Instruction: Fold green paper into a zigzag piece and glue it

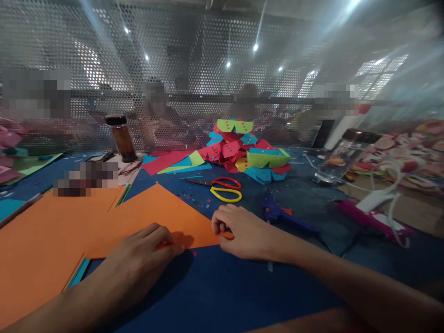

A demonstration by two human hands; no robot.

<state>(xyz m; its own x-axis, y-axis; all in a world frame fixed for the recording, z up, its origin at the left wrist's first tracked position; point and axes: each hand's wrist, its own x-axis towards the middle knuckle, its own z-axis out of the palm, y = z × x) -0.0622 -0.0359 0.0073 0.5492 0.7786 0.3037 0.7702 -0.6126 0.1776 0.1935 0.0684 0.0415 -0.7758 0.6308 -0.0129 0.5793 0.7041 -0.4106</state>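
Observation:
An orange paper sheet [156,212] lies on the blue table in front of me. My left hand [138,259] rests on its near edge with fingers curled down, pressing the paper. My right hand [239,231] pinches the sheet's right corner between thumb and fingers. Just beyond my right hand lie scissors [224,187] with red and yellow handles. A blue glue gun [277,215] lies to the right of that hand.
A pile of folded coloured paper pieces [246,150] sits at the table's centre back. More orange sheets [34,240] lie at left. A dark bottle [121,138], a clear jar [342,159] and a pink glue gun [371,217] stand around. People sit behind a perforated screen.

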